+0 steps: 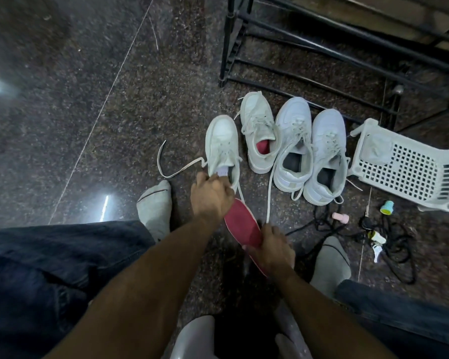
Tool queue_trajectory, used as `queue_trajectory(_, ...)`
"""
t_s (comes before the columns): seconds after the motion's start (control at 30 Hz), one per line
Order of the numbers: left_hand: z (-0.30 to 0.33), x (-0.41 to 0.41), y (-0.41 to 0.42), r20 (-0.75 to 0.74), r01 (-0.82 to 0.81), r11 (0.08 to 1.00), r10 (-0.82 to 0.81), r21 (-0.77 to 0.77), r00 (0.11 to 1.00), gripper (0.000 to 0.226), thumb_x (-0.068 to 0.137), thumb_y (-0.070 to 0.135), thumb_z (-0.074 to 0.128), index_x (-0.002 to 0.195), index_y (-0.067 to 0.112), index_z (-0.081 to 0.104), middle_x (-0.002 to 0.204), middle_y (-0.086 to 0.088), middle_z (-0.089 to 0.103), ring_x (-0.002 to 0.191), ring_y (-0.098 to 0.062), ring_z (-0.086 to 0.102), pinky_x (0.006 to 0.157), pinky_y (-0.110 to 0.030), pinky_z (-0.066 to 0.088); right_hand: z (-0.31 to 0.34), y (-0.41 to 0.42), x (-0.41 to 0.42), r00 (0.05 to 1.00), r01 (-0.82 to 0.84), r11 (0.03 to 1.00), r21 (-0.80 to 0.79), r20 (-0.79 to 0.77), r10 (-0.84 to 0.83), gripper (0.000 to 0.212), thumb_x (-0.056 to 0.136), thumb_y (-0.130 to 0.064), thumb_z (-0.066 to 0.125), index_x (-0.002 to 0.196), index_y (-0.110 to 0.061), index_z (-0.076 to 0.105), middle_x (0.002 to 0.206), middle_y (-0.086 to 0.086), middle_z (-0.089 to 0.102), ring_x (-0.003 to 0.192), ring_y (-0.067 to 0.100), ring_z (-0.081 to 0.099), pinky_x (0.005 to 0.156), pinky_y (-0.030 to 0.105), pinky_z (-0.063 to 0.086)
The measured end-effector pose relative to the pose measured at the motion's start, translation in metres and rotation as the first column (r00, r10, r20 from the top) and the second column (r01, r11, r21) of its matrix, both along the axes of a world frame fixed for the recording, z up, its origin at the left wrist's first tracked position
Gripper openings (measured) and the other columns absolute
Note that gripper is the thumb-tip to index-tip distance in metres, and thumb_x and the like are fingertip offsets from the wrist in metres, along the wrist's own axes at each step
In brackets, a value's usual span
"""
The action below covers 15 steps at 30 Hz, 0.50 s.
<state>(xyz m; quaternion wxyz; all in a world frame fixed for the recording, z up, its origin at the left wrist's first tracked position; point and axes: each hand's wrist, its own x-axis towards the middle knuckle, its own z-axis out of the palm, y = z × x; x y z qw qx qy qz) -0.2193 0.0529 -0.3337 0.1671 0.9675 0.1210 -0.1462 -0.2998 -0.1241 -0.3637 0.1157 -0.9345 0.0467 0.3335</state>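
Insole work looks about half done: the red insole [241,224], in the lower middle of the frame, is outside the white shoe [222,149] with its tip at the heel opening; going in or out, I cannot tell. The right hand [271,251] pinches its back end and the left hand [211,193] grips the shoe's heel. The neighbouring shoe [259,133] shows its red lining in place. A basket [405,167] and cables [389,242] lie on the dark speckled floor [88,99] below a black rack [322,47].

Dark speckled floor [109,112], four white sneakers [293,120] in a row, white basket [410,174] beside them, black cords [401,255]
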Motion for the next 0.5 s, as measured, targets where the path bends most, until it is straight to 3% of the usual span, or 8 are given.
queue_trajectory(0.1, 0.002, -0.011, -0.003, 0.08, -0.068, 0.996, 0.072, -0.049, 0.994, 0.023, 0.086, 0.028, 0.052, 0.098, 0.02, 0.069, 0.087, -0.008, 0.07, 0.101, -0.028, 0.053, 0.076, -0.036, 0.043, -0.006, 0.012, -0.014, 0.998, -0.014, 0.998, -0.069, 0.068, 0.018, 0.094, 0.067, -0.069, 0.068, 0.14, -0.024, 0.028, 0.128, -0.001, 0.046, 0.121, 0.022, 0.047, 0.093, 0.044, 0.041)
queue_trajectory(0.17, 0.0, -0.01, 0.002, 0.149, -0.094, 0.991, 0.108, -0.097, 0.983, 0.022, 0.087, 0.025, 0.054, 0.1, 0.015, 0.068, 0.09, -0.012, 0.068, 0.095, -0.032, 0.058, 0.074, -0.039, 0.045, -0.009, 0.017, -0.017, 0.997, 0.004, 0.995, -0.102, 0.083, 0.004, 0.108, 0.065, -0.066, 0.072, 0.148, -0.025, 0.017, 0.131, -0.001, 0.044, 0.123, 0.022, 0.046, 0.094, 0.046, 0.04)
queue_trajectory(0.27, -0.009, -0.001, 0.014, 0.267, -0.035, 0.998, 0.05, -0.06, 0.962, 0.021, 0.085, 0.026, 0.061, 0.1, 0.014, 0.068, 0.1, -0.009, 0.063, 0.096, -0.033, 0.058, 0.073, -0.043, 0.047, -0.016, 0.018, -0.014, 0.992, -0.052, 0.985, -0.167, 0.102, 0.07, 0.11, 0.064, -0.062, 0.075, 0.149, -0.023, 0.017, 0.131, 0.0, 0.046, 0.12, 0.023, 0.048, 0.092, 0.046, 0.041)
queue_trajectory(0.43, -0.014, 0.027, 0.026, 0.08, 0.305, 0.945, -0.314, 0.115, 0.946, 0.04, 0.083, 0.028, 0.065, 0.121, 0.021, 0.059, 0.128, -0.005, 0.047, 0.119, -0.027, 0.045, 0.092, -0.044, 0.041, -0.024, 0.012, -0.005, 0.969, -0.182, 0.952, -0.248, 0.118, 0.216, 0.109, 0.054, -0.062, 0.079, 0.143, -0.018, 0.035, 0.119, 0.004, 0.057, 0.107, 0.025, 0.055, 0.086, 0.045, 0.041)
queue_trajectory(0.5, -0.014, 0.036, 0.025, 0.034, 0.348, 0.924, -0.357, 0.159, 0.933, 0.04, 0.084, 0.021, 0.062, 0.123, 0.019, 0.058, 0.132, -0.006, 0.044, 0.121, -0.028, 0.044, 0.094, -0.044, 0.041, -0.026, 0.008, -0.005, 0.961, -0.205, 0.946, -0.249, 0.129, 0.243, 0.104, 0.051, -0.058, 0.08, 0.138, -0.014, 0.044, 0.11, 0.006, 0.061, 0.099, 0.026, 0.059, 0.082, 0.045, 0.044)
